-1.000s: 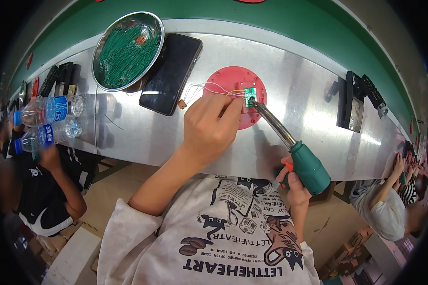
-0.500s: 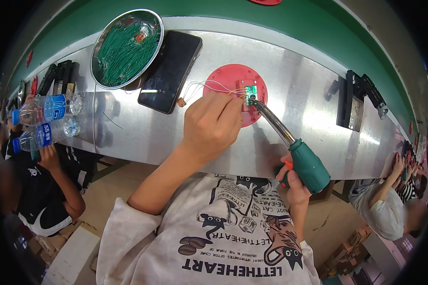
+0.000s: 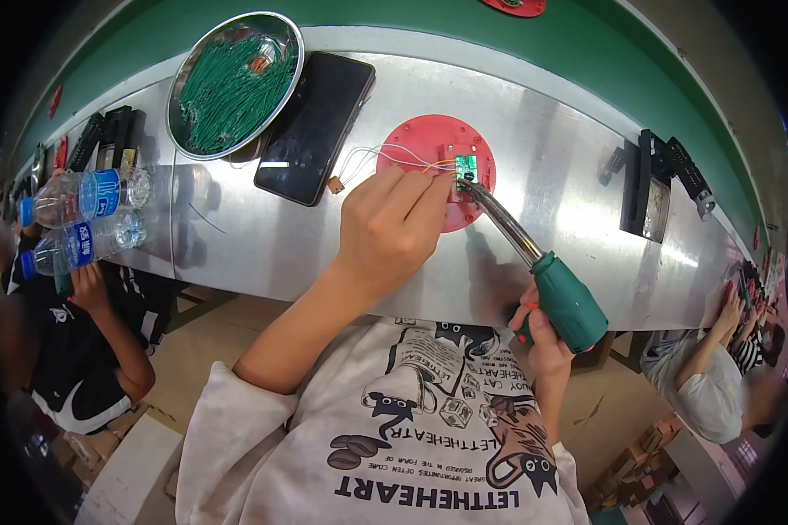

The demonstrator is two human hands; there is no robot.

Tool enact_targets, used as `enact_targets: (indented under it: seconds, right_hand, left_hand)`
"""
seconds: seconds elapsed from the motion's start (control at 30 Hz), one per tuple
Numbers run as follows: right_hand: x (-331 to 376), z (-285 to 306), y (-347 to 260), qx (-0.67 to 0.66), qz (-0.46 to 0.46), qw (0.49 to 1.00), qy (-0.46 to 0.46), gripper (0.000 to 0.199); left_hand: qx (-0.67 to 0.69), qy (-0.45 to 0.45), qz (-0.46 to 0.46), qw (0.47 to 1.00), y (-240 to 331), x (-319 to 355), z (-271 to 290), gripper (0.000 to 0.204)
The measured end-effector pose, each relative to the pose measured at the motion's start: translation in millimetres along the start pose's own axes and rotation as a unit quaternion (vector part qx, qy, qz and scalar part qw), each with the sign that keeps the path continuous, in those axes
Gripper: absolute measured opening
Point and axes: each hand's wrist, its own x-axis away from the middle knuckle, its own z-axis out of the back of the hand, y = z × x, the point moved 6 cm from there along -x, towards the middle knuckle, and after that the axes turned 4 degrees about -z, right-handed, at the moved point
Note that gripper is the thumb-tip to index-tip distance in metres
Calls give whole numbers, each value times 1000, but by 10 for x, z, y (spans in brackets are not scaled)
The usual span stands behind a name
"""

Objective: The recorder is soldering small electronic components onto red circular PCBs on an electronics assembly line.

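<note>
Presently | green pistol-shaped soldering iron (image 3: 572,302) gripped by right hand (image 3: 547,339) | left hand (image 3: 389,219) pinched closed beside green rectangular circuit board (image 3: 467,163), contents hidden

Electronics assembly workshop, long metal bench (image 3: 556,219), green-handled soldering gun (image 3: 572,302), circuit board (image 3: 467,163), co-workers (image 3: 709,402) to left and right

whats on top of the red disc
A green circuit board sits right of centre on the red disc, pale wires running to it, the green-handled tool pointing at it. The left hand hides the disc's lower left, so anything there is covered.
</note>
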Motion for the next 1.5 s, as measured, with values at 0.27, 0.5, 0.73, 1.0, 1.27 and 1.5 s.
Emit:
enact_targets:
  seconds: [0.27, 0.5, 0.73, 1.0, 1.27, 1.5]
  right_hand:
    - [8, 74, 32, -63, 9, 996, 61, 35]
    - [-41, 366, 69, -56, 76, 989, 115, 42]
    - [-77, 690, 90, -119, 91, 972, 179, 48]
    - [-138, 829, 298, -240, 91, 944, 207, 42]
    - [-136, 893, 262, -298, 96, 920, 237, 41]
    - [-128, 955, 251, -329, 99, 897, 278, 37]
  left_hand:
    - [3, -6, 7, 1000, 3, -9, 13, 26]
    - [9, -18, 10, 1000, 6, -24, 30, 26]
    - [3, -19, 18, 1000, 32, -49, 44, 15]
    - [-23, -30, 78, 996, 130, -258, 224, 23]
    - [54, -299, 66, 951, -13, -796, -78, 53]
    - [-148, -135, 27, 979, -498, -1900, -715, 52]
